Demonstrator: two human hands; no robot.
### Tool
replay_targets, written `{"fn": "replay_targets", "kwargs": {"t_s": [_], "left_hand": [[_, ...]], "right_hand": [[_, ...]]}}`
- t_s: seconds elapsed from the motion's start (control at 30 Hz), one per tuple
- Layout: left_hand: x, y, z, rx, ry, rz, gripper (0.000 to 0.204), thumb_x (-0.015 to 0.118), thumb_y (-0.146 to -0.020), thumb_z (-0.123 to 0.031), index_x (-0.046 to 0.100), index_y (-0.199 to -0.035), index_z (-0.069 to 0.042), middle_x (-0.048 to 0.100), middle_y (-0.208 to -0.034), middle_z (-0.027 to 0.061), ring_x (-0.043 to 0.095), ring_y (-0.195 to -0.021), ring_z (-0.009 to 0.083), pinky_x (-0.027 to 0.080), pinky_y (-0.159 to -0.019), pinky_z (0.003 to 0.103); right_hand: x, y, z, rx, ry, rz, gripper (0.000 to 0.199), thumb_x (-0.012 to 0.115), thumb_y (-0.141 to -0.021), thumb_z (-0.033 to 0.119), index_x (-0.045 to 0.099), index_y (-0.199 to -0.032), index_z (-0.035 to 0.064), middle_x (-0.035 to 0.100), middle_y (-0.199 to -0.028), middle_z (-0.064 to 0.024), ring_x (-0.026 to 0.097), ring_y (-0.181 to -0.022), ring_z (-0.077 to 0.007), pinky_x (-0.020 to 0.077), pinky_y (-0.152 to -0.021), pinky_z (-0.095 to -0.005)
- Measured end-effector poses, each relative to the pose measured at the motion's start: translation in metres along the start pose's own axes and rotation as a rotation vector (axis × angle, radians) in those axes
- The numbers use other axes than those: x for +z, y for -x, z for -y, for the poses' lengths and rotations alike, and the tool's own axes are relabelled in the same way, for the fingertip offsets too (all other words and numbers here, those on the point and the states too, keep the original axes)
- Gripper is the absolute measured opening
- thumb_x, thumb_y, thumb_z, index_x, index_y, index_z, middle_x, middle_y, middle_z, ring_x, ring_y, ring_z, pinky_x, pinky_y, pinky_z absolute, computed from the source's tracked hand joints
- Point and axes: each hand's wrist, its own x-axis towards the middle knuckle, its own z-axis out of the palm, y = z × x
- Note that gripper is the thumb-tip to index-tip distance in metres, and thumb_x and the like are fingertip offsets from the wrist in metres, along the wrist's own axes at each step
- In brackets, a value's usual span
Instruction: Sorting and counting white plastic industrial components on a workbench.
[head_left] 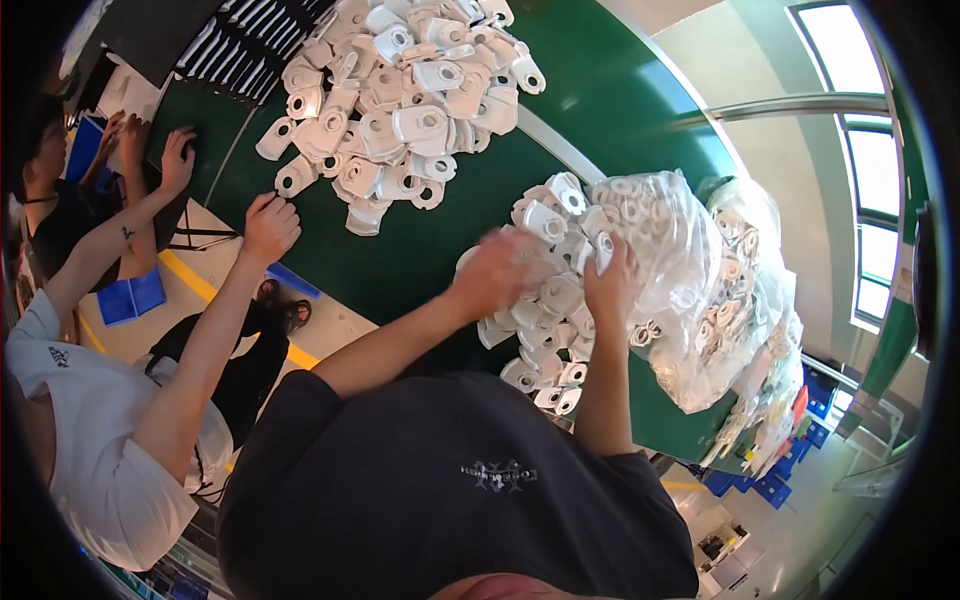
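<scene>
My right hand (612, 292) is closed on a white plastic part (603, 250) with a round hole, its fingers along the part's edges. To its left, my left hand (495, 275) is smeared by motion over a heap of similar white parts (543, 224). Whether the left fingers hold anything cannot be made out. Some parts of the heap are hidden beneath both hands. Just right of my right hand, a clear plastic bag (685, 235) full of white ring-shaped pieces lies against the heap.
A larger pile of white parts (395, 125) covers the far green table (625, 65). A co-worker's hand (270, 228) is at its left edge. Another person's hand (178, 160) rests near a black slotted rack (240, 55). More filled bags (735, 290) line the right side.
</scene>
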Motion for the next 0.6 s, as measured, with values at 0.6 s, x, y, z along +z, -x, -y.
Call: {"fn": "replay_targets", "kwargs": {"t_s": [0.6], "left_hand": [[-0.125, 0.028, 0.053, -0.360, -0.538, -0.424, 0.036, 0.075, -0.084, -0.009, 0.069, -0.119, -0.005, 0.066, -0.128, 0.0163, 0.061, -0.122, 0.0364, 0.051, -0.100, 0.044]], "right_hand": [[0.109, -0.037, 0.158, -0.432, -0.473, 0.018, 0.014, 0.066, -0.094, 0.018, 0.064, -0.105, 0.0090, 0.065, -0.106, -0.0135, 0.064, -0.098, -0.0384, 0.0529, -0.079, -0.0483]]}}
